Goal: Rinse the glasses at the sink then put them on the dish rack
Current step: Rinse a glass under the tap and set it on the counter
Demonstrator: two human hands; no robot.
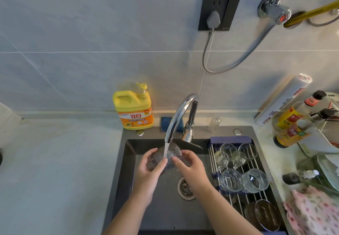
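While water runs from the curved faucet (pixel 180 113), both hands cup one clear glass (pixel 169 156) under the stream over the dark sink (pixel 128 170), likely so the water fills and flushes it. The left hand (pixel 150 172) wraps the glass from nine o'clock; the right hand (pixel 190 166) closes on it from three o'clock. At three o'clock of the hands, a dish rack (pixel 238 196) spanning the basin carries rinsed glasses (pixel 236 168), apparently draining.
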